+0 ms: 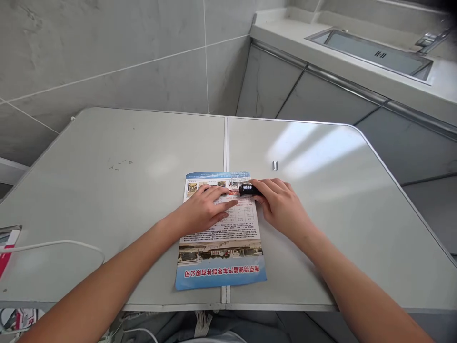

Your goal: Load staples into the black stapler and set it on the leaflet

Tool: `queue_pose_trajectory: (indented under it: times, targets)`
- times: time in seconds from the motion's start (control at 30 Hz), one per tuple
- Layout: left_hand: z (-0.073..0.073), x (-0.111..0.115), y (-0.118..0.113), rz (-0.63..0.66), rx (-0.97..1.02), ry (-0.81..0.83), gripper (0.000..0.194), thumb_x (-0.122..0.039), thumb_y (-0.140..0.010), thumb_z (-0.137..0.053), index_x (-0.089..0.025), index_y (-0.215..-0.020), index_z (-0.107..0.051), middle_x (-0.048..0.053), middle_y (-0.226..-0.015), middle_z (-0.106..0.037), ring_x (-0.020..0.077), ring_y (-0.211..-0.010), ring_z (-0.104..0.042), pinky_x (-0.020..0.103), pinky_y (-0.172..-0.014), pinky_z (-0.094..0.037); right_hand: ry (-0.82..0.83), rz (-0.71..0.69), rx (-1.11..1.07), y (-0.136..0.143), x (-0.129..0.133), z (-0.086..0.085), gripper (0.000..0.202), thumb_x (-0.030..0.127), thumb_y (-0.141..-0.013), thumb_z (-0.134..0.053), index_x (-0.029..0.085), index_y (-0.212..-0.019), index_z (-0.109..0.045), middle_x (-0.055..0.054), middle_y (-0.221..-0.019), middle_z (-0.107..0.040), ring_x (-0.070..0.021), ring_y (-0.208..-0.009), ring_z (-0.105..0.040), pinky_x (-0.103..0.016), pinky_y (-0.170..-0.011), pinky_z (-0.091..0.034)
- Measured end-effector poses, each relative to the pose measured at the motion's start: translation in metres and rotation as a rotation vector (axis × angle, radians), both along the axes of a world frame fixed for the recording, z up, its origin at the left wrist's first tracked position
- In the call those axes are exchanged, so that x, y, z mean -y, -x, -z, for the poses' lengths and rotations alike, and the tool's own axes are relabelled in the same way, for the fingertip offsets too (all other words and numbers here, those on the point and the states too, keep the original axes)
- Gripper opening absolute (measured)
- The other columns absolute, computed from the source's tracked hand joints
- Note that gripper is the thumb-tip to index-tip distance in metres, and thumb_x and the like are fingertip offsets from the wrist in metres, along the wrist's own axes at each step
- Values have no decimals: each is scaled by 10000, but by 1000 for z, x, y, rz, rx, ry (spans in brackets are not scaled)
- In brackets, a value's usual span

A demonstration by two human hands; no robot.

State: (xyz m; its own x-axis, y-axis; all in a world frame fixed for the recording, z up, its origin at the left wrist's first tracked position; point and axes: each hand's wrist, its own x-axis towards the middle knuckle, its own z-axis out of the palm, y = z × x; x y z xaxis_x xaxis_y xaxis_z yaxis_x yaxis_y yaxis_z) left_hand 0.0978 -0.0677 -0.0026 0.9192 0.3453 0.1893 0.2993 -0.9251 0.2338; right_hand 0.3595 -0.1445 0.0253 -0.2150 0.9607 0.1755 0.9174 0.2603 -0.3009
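Printed leaflet (221,256) lies across the centre seam of the folding table (117,205), close to its near edge and about midway between its left and right ends, the large red lettering upside down to the person; the left hand (203,209) rests palm-down on the leaflet, fingers extended and clenched on nothing visible; the right hand (280,202), at the leaflet's right edge, grasps a small black tool (249,190), its rounded end over the print, near the left fingertips; a short silver metal strip (274,165) lies beyond the right hand, towards the table's far right corner.
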Motion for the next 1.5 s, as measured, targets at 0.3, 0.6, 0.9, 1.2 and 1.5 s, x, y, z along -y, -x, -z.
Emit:
queue_pose_trajectory:
  times: [0.3, 0.6, 0.9, 1.2, 1.5]
  targets:
    - [-6, 0, 0, -29, -44, 27, 409, -295, -1058, -518, -222, -1460, -526, 168, -1425, -589, 317, -1324, -555, 536, -1060, -461, 106, 116, 0, -12, -1, -6, 238, 167, -1008, -480, 250, -1189, -610, -65, -1074, -719, -263, -1005, -613, -371, -787, -449]
    - [-6, -2, 0, -49, -62, 72, 552, -312, -1036, -552, -239, -1571, -443, 158, -1472, -574, 324, -1340, -553, 539, -1080, -439, 73, 392, 79, -21, -4, -4, 105, 217, -981, -489, 221, -1002, -592, -96, -914, -701, -279, -840, -608, -350, -615, -345]
    - [-5, -2, 0, -57, -74, 78, 492, -338, -1043, -530, -226, -1521, -509, 156, -1482, -565, 325, -1351, -543, 544, -1091, -425, 117, 375, 41, -37, -12, 4, 65, 281, -923, -582, 221, -898, -578, -66, -844, -688, -235, -725, -596, -316, -568, -308]
    - [-5, -3, 0, -91, 50, 213, 384, -295, -1011, -557, -197, -1383, -560, 146, -1410, -618, 306, -1346, -550, 538, -1128, -431, -228, 293, -200, -8, 3, -1, 139, 341, -967, -585, 219, -1026, -618, -84, -945, -705, -253, -890, -645, -343, -724, -451]
    - [-13, -6, 4, -515, 445, 327, 153, -129, -919, -511, -210, -960, -635, 42, -978, -688, 185, -890, -646, 323, -803, -547, 29, -119, -289, 46, 34, 8, 126, 322, -964, -625, 221, -906, -578, -41, -865, -675, -189, -820, -594, -289, -687, -401]
